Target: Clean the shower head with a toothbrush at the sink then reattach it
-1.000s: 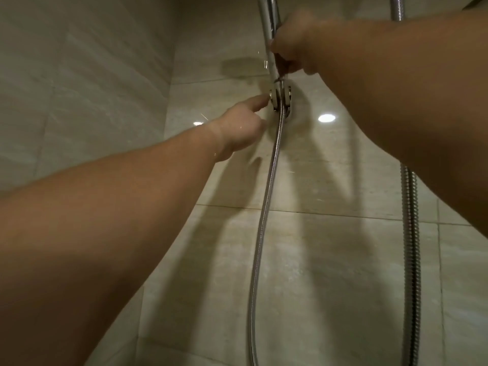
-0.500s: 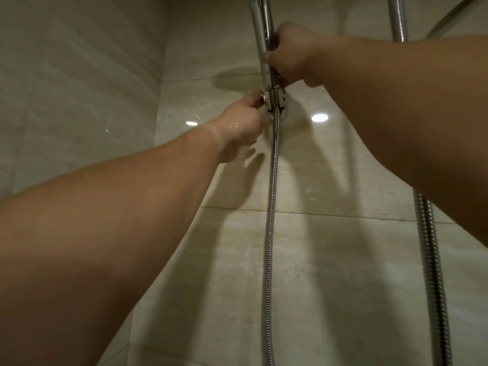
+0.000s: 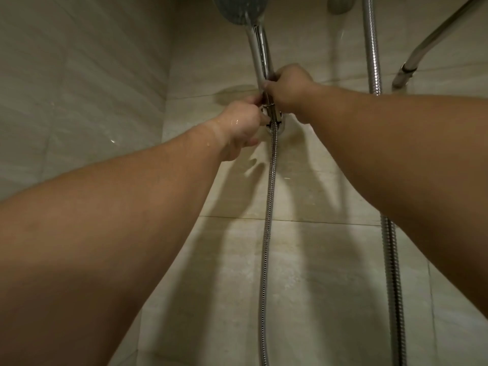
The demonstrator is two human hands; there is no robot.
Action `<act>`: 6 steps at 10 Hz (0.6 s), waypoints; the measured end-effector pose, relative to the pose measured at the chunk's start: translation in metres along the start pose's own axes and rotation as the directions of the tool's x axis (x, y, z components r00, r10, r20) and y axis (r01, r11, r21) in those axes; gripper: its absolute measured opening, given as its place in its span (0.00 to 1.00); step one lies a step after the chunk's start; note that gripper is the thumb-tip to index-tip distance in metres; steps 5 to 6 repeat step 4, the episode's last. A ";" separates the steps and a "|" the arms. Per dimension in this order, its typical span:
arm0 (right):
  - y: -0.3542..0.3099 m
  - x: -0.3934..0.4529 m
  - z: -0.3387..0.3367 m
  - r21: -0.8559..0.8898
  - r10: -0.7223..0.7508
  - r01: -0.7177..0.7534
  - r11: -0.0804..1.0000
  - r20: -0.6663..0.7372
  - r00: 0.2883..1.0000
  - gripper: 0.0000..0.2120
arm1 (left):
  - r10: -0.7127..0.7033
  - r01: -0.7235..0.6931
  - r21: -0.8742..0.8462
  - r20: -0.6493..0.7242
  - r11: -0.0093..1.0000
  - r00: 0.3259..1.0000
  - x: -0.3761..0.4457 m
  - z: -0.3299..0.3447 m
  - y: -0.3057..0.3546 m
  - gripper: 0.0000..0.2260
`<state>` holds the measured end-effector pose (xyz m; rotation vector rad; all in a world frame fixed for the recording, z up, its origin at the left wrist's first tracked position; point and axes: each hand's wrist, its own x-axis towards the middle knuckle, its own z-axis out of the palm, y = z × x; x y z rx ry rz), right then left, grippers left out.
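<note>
Gripping the shiny handle of the shower head (image 3: pixel 257 40), the right hand (image 3: pixel 287 91) is curling its fingers round it, just above the wall holder (image 3: pixel 273 118). The left hand (image 3: pixel 241 128) is pinching at the holder's left side. The shower head is standing upright in the holder, wet, its round face above. The hose (image 3: pixel 268 233) is hanging straight down below the holder. No writing is showing.

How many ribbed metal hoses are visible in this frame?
2. One thin ribbed chrome hose hangs from the handle at centre; one thicker ribbed chrome hose runs down the right, partly hidden behind the forearm. Others may lie outside the frame.
</note>
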<state>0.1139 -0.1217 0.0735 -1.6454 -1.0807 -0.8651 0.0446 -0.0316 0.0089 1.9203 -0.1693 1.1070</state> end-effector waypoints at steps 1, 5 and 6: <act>0.008 -0.002 0.004 0.058 0.034 -0.033 0.998 -0.013 0.999 0.11 | -0.003 0.003 -0.008 -0.004 1.000 1.000 0.001 0.001 -0.002 0.28; 0.016 -0.034 0.014 -0.103 0.019 -0.039 0.994 -0.184 0.983 0.22 | -0.092 0.096 0.055 -0.063 0.994 0.994 -0.036 -0.015 -0.036 0.29; 0.016 -0.034 0.014 -0.103 0.019 -0.039 0.994 -0.184 0.983 0.22 | -0.092 0.096 0.055 -0.063 0.994 0.994 -0.036 -0.015 -0.036 0.29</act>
